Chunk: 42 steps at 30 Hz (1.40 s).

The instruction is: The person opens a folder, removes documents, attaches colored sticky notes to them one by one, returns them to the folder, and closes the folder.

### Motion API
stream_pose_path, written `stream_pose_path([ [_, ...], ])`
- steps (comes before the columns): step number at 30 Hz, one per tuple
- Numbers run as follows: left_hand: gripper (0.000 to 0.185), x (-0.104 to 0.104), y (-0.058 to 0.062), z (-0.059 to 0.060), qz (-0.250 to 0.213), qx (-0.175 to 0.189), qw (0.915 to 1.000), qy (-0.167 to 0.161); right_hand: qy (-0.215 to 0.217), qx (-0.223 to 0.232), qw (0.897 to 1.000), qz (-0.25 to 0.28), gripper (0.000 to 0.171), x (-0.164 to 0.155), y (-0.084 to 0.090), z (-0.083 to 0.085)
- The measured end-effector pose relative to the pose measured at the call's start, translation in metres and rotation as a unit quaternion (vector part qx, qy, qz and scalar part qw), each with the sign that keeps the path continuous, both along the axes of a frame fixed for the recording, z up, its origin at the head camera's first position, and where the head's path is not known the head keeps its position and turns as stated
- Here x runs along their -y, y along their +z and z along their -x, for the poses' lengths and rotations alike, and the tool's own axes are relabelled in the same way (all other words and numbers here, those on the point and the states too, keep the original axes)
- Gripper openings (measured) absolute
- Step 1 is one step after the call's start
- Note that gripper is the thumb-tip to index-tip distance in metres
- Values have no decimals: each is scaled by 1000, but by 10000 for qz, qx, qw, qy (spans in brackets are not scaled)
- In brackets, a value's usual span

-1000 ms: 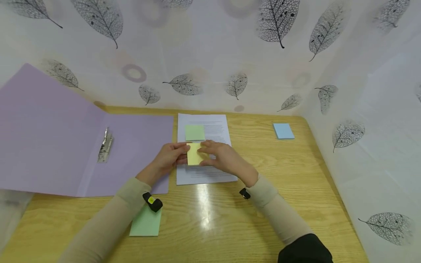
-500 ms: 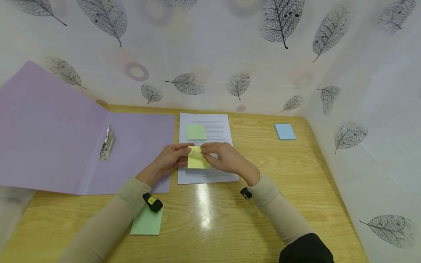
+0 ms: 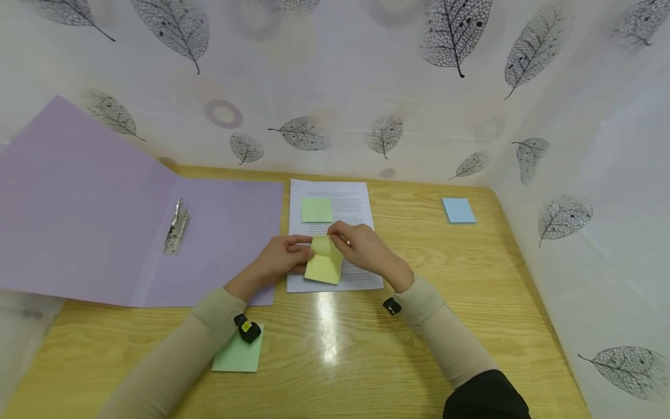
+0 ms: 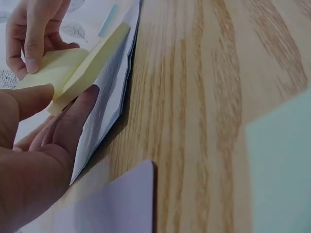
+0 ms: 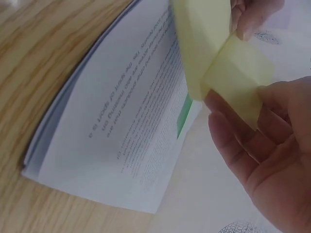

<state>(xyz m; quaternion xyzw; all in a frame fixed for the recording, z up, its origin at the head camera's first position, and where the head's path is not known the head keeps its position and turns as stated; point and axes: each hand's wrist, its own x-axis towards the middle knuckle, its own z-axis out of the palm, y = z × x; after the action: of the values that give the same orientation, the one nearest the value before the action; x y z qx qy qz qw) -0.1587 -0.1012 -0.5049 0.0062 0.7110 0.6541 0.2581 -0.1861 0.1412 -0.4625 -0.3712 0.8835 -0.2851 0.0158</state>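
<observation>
While the left hand (image 3: 280, 256) grips the yellow pad (image 3: 323, 272) at its left edge, thumb above and fingers beneath, the right hand (image 3: 363, 247) pinches the lifted top sheet (image 5: 238, 73), folded back from the pad. The pad is tilted above the printed papers (image 3: 361, 280), near a green note (image 3: 316, 210) on their far part. To the left of the papers lies an open purple folder (image 3: 230, 227) with a metal clip (image 3: 176, 230). A blue pad (image 3: 459, 210) rests far right on the wooden surface (image 3: 419, 256); a green pad (image 3: 238, 356) lies at the near left, partly behind the left forearm.
</observation>
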Motion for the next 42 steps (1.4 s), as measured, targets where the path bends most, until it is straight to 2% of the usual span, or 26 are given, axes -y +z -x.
stream_pose_path([
  [3,54,-3,0,-2,180,-219,9996,10,-108,-164,9998,16,13,0,1,0],
  [8,58,-6,2,-4,3,-167,9998,-68,-251,-128,9996,18,13,-3,4,0],
  [11,55,-8,3,-5,264,-321,9991,-43,-254,159,9994,175,15,-5,4,0],
  [14,48,-7,2,-4,476,-408,9979,135,-185,573,9975,368,21,-8,4,1],
  [18,45,-3,-3,-2,319,-196,9984,412,7,859,9955,412,23,-11,5,1],
  [22,50,-1,-5,-1,29,97,9985,538,125,876,9952,429,18,-12,6,1],
  [28,54,-6,-5,-6,199,242,9994,123,-216,900,9951,334,18,-13,6,4],
  [33,53,-11,-6,-9,302,209,9992,149,-607,1009,9925,327,20,-20,5,10],
  [38,53,-13,-5,-9,330,242,9990,178,-1065,1065,9845,897,18,-31,10,13],
  [40,52,-13,-3,-8,391,228,9988,205,-1138,1059,9823,1040,17,-34,11,14],
  [42,49,-14,0,-8,680,26,9975,199,-1098,962,9842,997,18,-35,10,14],
])
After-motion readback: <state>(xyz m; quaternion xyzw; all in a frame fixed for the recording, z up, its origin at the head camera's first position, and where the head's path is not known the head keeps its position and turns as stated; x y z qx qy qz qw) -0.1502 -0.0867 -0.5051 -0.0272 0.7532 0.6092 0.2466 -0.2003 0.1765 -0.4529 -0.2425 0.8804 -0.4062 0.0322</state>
